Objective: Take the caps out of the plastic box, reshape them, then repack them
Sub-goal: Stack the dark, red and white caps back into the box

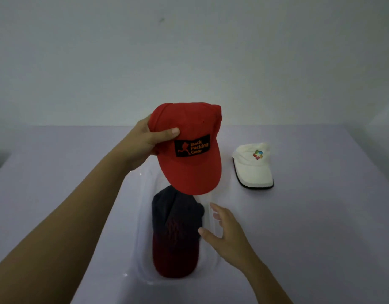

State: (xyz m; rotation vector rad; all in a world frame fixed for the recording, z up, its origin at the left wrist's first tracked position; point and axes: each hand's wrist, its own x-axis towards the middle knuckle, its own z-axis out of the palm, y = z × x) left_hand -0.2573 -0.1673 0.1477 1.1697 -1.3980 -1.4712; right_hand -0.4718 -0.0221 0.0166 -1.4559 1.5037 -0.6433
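My left hand (145, 142) holds a red cap (191, 163) with a black patch by its crown, raised above the far end of a clear plastic box (143, 244). A dark navy and maroon cap (176, 233) lies inside the box. My right hand (226, 233) rests open against the box's right wall, fingers spread, holding nothing. A white cap (253, 166) with a coloured logo sits on the table to the right of the box, brim toward me.
The pale lilac table (57, 163) runs back to a plain white wall (189, 51). Its left and right edges show at the frame's sides.
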